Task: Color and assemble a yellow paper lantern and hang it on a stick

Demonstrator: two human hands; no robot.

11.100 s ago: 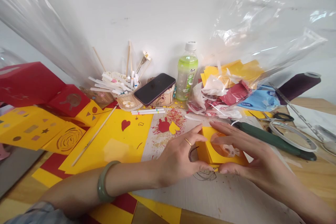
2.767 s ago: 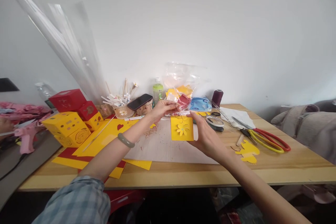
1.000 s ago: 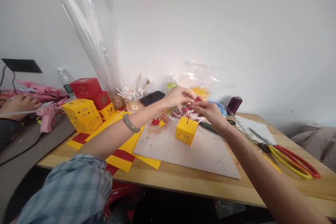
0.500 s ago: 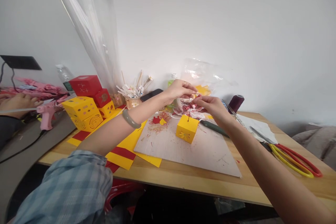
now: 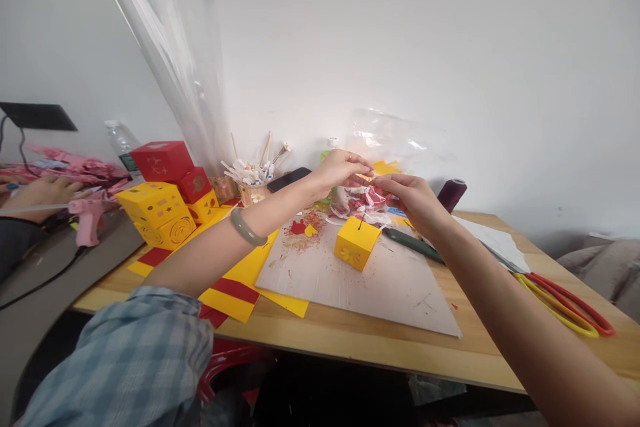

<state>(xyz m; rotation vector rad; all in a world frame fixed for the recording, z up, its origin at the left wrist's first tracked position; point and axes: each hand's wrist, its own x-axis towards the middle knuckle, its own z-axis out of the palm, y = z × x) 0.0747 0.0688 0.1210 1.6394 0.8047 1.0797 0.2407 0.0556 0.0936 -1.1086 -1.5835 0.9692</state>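
A yellow paper box [image 5: 357, 243] with a cut-out pattern on its front sits on, or hangs just above, the pale board [image 5: 400, 293]; I cannot tell which. From a hole in its top a dark thread [image 5: 363, 210] runs up to my fingers. My left hand [image 5: 345, 168], with a ring, and a bangle on its wrist, pinches at the thread's upper end. Beside it, my right hand [image 5: 403, 192] pinches the same thread from the right. The fingertips of both hands almost meet above the box.
Red boxes [image 5: 163, 160] and yellow boxes [image 5: 155, 207] are stacked at left, beside a pink glue gun [image 5: 87, 219] and another person's hand [image 5: 45, 197]. At right lie large scissors [image 5: 560, 303] near a purple thread spool [image 5: 451, 195]. A green-handled tool [image 5: 413, 242] rests on the board.
My right hand has shifted slightly right and up, still pinching near my left fingertips. The box has barely moved. The other person's hand at left has moved a little.
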